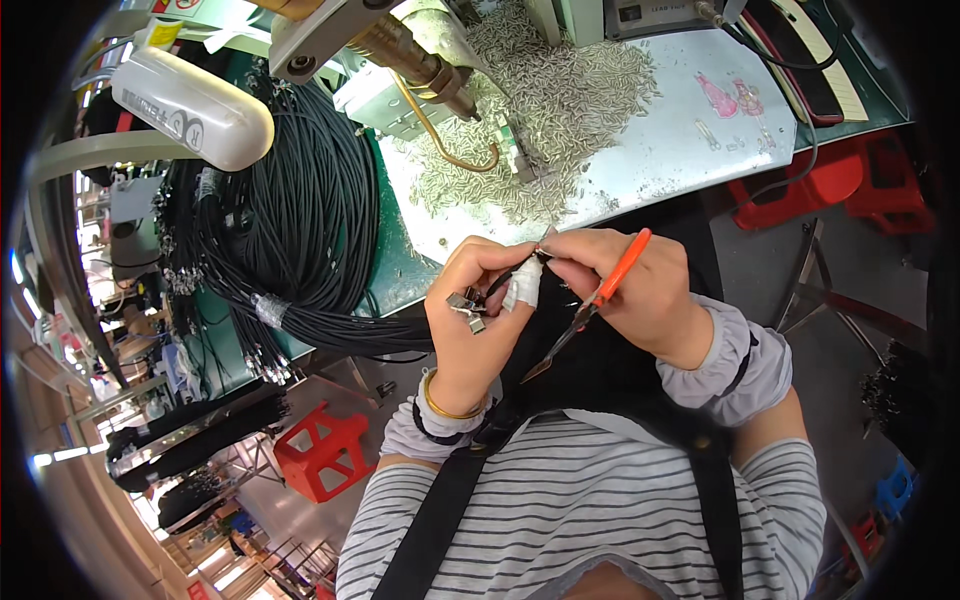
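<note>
My left hand (478, 300) pinches the end of a black cable (505, 283) between thumb and a taped forefinger, with a small metal connector (467, 306) hanging by the palm. My right hand (630, 285) meets it fingertip to fingertip at a tiny metal piece (541, 254), and also holds orange-handled scissors (600, 295) whose dark blades point down toward my chest. Both hands hover just in front of the bench edge.
A big bundle of black cables (300, 230) drapes over the green bench on the left. Several small metal pins lie heaped on a pale sheet (690, 140). A machine with a brass nozzle (420, 65) and a white lamp (195, 105) stand behind. Red stools (320, 450) sit below.
</note>
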Motion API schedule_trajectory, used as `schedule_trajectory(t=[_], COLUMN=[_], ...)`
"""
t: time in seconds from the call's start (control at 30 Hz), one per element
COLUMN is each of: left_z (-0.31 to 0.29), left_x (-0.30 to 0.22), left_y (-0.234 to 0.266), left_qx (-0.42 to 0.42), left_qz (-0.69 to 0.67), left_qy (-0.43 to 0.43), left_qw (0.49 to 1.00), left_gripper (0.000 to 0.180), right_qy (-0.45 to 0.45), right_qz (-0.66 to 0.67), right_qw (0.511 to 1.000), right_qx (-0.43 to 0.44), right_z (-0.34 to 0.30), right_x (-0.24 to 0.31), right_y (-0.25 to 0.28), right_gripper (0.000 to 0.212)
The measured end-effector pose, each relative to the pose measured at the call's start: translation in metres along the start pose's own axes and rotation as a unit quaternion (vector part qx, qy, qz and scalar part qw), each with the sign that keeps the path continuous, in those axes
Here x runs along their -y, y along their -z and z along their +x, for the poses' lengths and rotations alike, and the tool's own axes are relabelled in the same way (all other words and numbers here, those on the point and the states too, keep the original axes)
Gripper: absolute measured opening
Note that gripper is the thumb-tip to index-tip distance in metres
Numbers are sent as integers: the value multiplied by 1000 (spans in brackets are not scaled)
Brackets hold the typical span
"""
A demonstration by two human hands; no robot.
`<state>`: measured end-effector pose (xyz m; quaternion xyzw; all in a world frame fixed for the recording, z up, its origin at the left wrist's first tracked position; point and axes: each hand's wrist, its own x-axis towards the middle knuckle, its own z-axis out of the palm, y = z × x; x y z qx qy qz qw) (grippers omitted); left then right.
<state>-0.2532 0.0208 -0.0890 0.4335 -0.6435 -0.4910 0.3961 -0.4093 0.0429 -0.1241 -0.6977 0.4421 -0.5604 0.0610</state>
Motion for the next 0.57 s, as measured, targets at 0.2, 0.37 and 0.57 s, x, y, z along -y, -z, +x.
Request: schedule_trajectory(t=[0.2,0.37,0.57], left_z=[-2,-2,-4], left_x=[0,0,-3], left_y=[-4,-2,-2], left_qx=[-17,-7,25], left_qz=[121,125,91], left_qy=[-126,-88,-38], left_qw=[985,988,995], left_gripper=[23,30,38], right_qy=[21,-418,-428], right_qz=[-87,321,395], right_qw=[994,845,809], right_qx=[60,88,74], right_z=[6,8,7], right_x=[11,15,16], right_y=[7,9,10], right_gripper=[18,13,16])
